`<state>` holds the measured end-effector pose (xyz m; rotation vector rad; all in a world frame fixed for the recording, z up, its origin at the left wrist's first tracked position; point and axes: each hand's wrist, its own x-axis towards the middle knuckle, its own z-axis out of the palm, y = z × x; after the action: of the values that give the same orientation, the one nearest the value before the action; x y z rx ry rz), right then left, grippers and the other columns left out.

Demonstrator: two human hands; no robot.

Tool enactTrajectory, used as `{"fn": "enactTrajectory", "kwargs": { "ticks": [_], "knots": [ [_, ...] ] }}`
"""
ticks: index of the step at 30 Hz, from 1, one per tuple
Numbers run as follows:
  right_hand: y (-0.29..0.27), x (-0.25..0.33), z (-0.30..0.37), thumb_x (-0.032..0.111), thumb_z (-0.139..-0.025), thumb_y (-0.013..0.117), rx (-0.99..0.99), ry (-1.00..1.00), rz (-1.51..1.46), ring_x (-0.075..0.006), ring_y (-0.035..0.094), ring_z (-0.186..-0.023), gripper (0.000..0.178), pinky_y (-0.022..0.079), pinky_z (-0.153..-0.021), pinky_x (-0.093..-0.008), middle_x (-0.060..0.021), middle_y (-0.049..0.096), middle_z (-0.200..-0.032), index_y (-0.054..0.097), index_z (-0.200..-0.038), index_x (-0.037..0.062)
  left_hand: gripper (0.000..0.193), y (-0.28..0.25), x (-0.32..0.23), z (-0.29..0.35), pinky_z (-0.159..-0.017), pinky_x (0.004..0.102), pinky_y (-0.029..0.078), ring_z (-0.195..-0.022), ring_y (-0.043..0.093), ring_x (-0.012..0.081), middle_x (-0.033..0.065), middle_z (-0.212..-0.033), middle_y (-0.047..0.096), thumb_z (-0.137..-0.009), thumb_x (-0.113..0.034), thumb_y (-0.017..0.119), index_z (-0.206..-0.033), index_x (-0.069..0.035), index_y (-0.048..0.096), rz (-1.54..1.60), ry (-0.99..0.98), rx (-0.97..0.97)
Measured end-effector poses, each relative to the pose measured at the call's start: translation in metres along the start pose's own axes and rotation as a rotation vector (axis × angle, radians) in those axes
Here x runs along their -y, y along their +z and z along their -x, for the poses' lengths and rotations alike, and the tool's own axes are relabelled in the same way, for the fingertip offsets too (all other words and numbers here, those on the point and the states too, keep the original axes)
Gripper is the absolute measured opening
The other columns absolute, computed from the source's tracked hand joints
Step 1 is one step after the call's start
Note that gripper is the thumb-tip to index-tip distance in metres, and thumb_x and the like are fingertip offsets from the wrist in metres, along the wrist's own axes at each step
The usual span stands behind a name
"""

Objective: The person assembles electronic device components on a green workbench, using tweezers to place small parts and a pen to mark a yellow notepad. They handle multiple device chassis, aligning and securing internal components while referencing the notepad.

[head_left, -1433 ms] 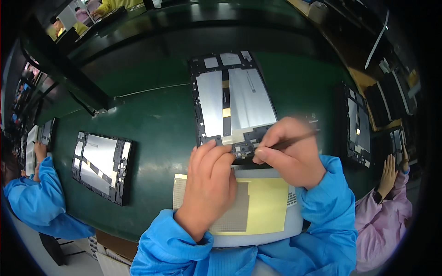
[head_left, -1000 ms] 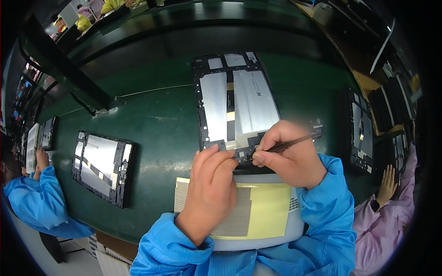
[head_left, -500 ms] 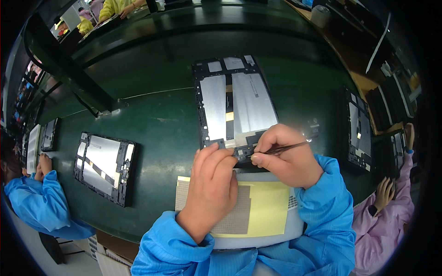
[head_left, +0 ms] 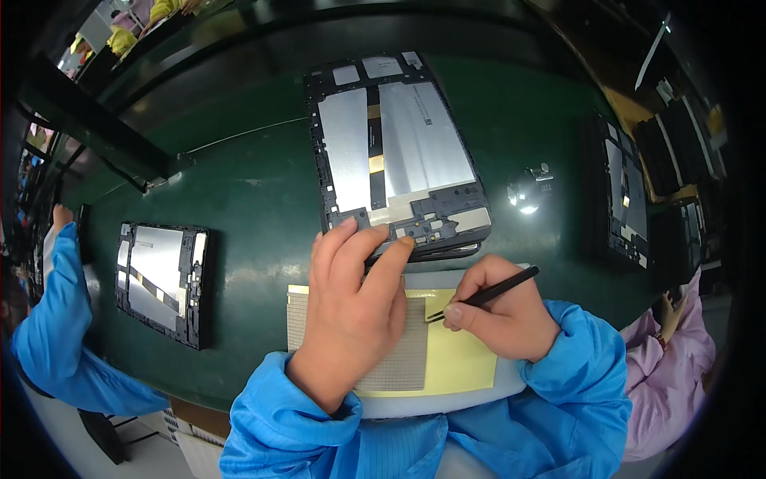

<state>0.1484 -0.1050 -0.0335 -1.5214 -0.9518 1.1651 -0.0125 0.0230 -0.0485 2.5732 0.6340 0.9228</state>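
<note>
My right hand [head_left: 507, 311] pinches black tweezers [head_left: 501, 286]. Their tips are at the right edge of a grey sheet of small pads [head_left: 403, 351], which lies on yellow backing paper [head_left: 463, 359]. Beyond it lies a flat tablet-like device [head_left: 431, 160], with silver plates, a black frame and a dark ribbon cable down its middle. My left hand [head_left: 351, 295] has its fingers stretched out, fingertips resting on the device's near edge. Whether a small piece is in the tweezer tips is too small to tell.
A similar device [head_left: 159, 279] lies to the left, another [head_left: 626, 195] to the right. A small clear plastic piece [head_left: 531, 189] is on the green table [head_left: 255, 207]. Co-workers in blue [head_left: 68, 335] and pink [head_left: 666, 367] sleeves sit either side. A dark post [head_left: 104, 120] stands at far left.
My right hand has drawn the tweezers back from the device's near edge to the pad sheet. My left hand stays at the device. The view has shifted a little.
</note>
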Motion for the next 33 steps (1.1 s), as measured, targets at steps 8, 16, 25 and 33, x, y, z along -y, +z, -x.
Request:
{"fn": "enactTrajectory", "kwargs": {
  "ticks": [8, 16, 25, 33],
  "knots": [
    [-0.004, 0.001, -0.001, 0.002, -0.083, 0.068, 0.022, -0.072, 0.013, -0.0120, 0.059, -0.076, 0.015, 0.048, -0.066, -0.0262, -0.0068, 0.059, -0.083, 0.054, -0.087, 0.0014, 0.053, -0.001, 0.000, -0.003, -0.102, 0.0485, 0.038, -0.117, 0.044, 0.0418, 0.0155, -0.119, 0.050, -0.061, 0.005, 0.072, -0.112, -0.005, 0.061, -0.006, 0.013, 0.002],
    [-0.029, 0.038, -0.044, -0.003, -0.083, 0.068, -0.097, -0.361, -0.065, -0.0120, 0.064, -0.079, 0.016, 0.053, -0.068, -0.0252, -0.0088, 0.061, -0.085, 0.052, -0.089, -0.0002, 0.052, -0.003, -0.003, -0.003, -0.103, 0.0492, 0.037, -0.119, 0.042, 0.0417, 0.0151, -0.119, 0.048, -0.063, 0.003, 0.072, -0.112, -0.005, 0.060, 0.000, -0.014, 0.029],
    [-0.035, 0.036, -0.055, -0.002, -0.081, 0.070, -0.038, -0.328, 0.103, -0.0106, 0.059, -0.079, 0.014, 0.051, -0.067, -0.0237, -0.0065, 0.058, -0.085, 0.056, -0.086, -0.0011, 0.051, -0.004, -0.003, -0.003, -0.102, 0.0492, 0.036, -0.117, 0.043, 0.0417, 0.0163, -0.118, 0.048, -0.064, 0.001, 0.072, -0.112, -0.005, 0.059, -0.010, -0.004, 0.043],
    [-0.038, 0.034, -0.056, -0.002, -0.081, 0.070, 0.033, -0.396, 0.124, -0.0106, 0.058, -0.077, 0.013, 0.050, -0.067, -0.0247, -0.0063, 0.058, -0.085, 0.057, -0.084, -0.0008, 0.051, -0.004, -0.005, -0.004, -0.102, 0.0493, 0.036, -0.117, 0.043, 0.0420, 0.0164, -0.118, 0.049, -0.063, 0.001, 0.072, -0.112, -0.004, 0.059, -0.013, -0.007, 0.039]
  ]
}}
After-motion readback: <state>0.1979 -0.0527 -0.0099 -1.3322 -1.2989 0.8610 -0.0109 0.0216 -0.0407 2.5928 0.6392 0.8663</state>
